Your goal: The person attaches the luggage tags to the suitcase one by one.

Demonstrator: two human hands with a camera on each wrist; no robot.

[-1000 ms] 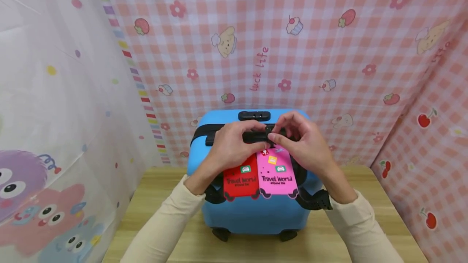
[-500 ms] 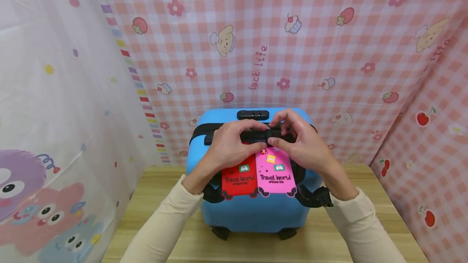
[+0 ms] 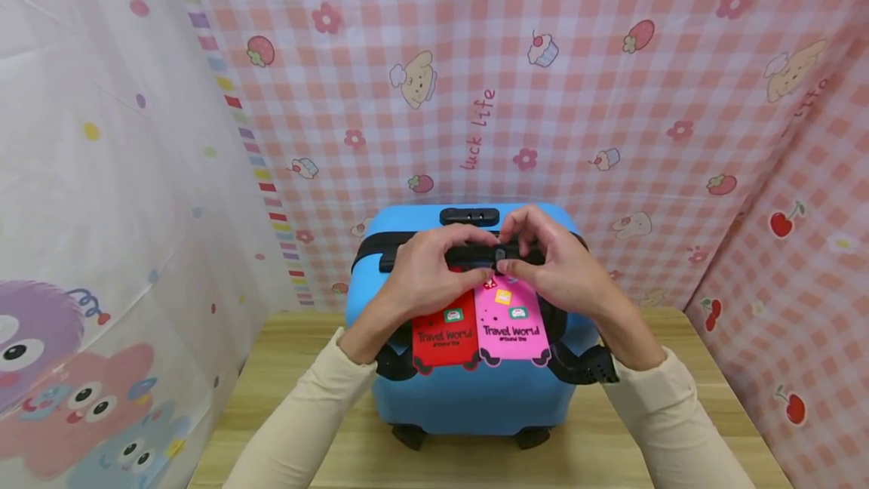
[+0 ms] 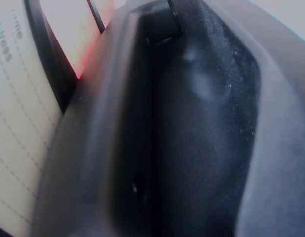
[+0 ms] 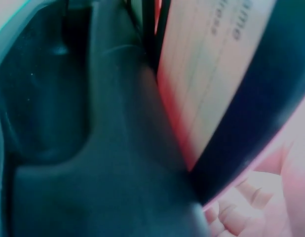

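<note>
A blue suitcase (image 3: 475,406) stands with its black carry handle (image 3: 468,255) toward me. From the handle hang a red luggage tag (image 3: 444,338) and, to its right, a pink luggage tag (image 3: 512,330), both printed "Travel World". My left hand (image 3: 434,266) arches over the handle, fingertips above and thumb below, at the pink tag's black strap (image 3: 501,254). Facing it, my right hand (image 3: 566,262) pinches at that strap with thumb and index finger. The strap's fastening is too small to make out. Tag backs with a white name card (image 4: 14,123) show beside the handle in both wrist views.
A black band (image 3: 383,242) runs across the suitcase below a combination lock (image 3: 469,216). Black wheels (image 3: 532,437) point toward me over the wooden tabletop (image 3: 475,466). Behind hangs a pink checked curtain (image 3: 577,112); a white patterned curtain (image 3: 136,195) is at left.
My right thumb and fingers have shifted slightly left and closer to the left fingertips at the strap. The suitcase and both tags stay in place on the table.
</note>
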